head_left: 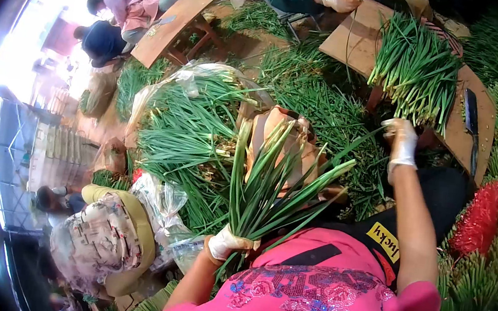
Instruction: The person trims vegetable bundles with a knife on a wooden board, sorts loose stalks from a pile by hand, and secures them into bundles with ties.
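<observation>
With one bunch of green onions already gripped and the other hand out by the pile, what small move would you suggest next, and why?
Probably close the right hand on a few stalks from the green onion pile and carry them to the bunch in the left hand: its fingers already touch the pile's ends.

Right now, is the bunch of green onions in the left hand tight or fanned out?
Fanned out: the left hand pinches the green onions at the base, leaves spreading apart above.
</observation>
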`<state>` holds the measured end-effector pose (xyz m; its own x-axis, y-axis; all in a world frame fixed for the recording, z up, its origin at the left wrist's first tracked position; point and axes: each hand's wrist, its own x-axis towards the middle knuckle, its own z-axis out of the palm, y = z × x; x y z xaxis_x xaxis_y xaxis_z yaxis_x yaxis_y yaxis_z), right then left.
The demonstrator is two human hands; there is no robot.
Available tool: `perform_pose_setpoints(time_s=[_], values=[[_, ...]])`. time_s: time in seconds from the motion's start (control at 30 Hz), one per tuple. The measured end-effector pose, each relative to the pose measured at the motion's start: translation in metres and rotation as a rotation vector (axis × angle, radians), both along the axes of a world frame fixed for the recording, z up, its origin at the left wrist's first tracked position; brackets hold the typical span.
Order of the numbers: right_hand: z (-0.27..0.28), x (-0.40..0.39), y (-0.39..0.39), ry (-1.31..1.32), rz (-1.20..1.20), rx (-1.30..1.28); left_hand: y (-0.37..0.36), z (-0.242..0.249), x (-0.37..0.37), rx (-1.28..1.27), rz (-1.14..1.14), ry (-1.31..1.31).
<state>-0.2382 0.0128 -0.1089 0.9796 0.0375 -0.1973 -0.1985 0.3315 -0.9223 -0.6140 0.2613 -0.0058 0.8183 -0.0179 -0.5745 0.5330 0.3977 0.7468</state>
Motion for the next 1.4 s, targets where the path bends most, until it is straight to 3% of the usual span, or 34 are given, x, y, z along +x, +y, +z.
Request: perform_pose_setpoints(time_s=[0.03, 0.07, 0.13, 0.2, 0.27, 0.4, 0.5, 0.6, 0.67, 0.87, 0.93, 0.97, 1.0, 1.07, 1.13, 1.2, 1.23, 1.33, 1.37, 1.4], values=[[-0.019, 0.033, -0.031, -0.124, 0.014, -0.077, 0.003, 0.002, -0.006, -0.018, -0.006, 0.016], [-0.012, 0.035, -0.040, -0.516, -0.033, -0.642, 0.005, -0.003, -0.008, 0.014, 0.019, 0.006], [0.019, 0.024, -0.041, -0.460, 0.125, -0.896, 0.004, -0.007, -0.010, 0.077, 0.070, -0.008], [0.077, -0.009, -0.015, -0.612, 0.251, -0.785, 0.005, -0.005, -0.007, 0.054, 0.074, 0.035], [0.117, -0.030, 0.010, -0.943, 0.345, -0.774, -0.001, -0.003, 0.000, 0.071, 0.089, 0.057], [0.182, -0.063, 0.060, -1.225, 0.514, -0.656, -0.005, 0.001, 0.010, 0.172, 0.028, 0.074], [0.194, -0.076, 0.077, -0.953, 0.952, -0.421, -0.004, 0.012, 0.016, 0.180, -0.039, 0.094], [0.200, -0.081, 0.080, -0.872, 1.168, -0.582, -0.003, 0.017, 0.017, 0.197, -0.047, 0.109], [0.193, -0.085, 0.082, -0.460, 1.153, -0.350, -0.005, 0.018, 0.016, 0.208, -0.033, 0.113], [0.159, -0.087, 0.105, -0.406, 0.963, -0.234, -0.021, 0.026, 0.034, 0.133, 0.003, 0.170], [0.148, -0.096, 0.119, -0.509, 0.709, -0.101, -0.025, 0.019, 0.036, 0.143, -0.020, 0.123], [0.162, -0.094, 0.117, -0.836, 0.664, -0.317, -0.030, 0.026, 0.042, 0.147, 0.001, -0.029], [0.170, -0.093, 0.120, -1.047, 0.600, -0.376, -0.031, 0.008, 0.038, 0.150, -0.012, -0.139], [0.171, -0.087, 0.124, -1.254, 0.551, -0.478, -0.032, -0.017, 0.036, 0.050, 0.011, -0.285], [0.167, -0.087, 0.127, -1.234, 0.538, -0.537, -0.024, -0.058, 0.021, 0.037, -0.091, -0.194], [0.158, -0.082, 0.130, -1.248, 0.541, -0.586, -0.020, -0.059, 0.022, -0.044, -0.103, -0.091], [0.153, -0.081, 0.130, -1.127, 0.576, -0.574, -0.019, -0.058, 0.023, -0.081, -0.111, -0.059], [0.157, -0.080, 0.132, -1.383, 0.426, -0.748, -0.017, -0.047, 0.025, -0.090, -0.090, -0.024], [0.163, -0.075, 0.132, -1.496, 0.549, -0.909, -0.017, -0.034, 0.027, -0.057, -0.097, -0.013], [0.152, -0.077, 0.135, -1.718, 0.381, -0.951, -0.017, -0.026, 0.028, -0.036, -0.098, -0.019]])
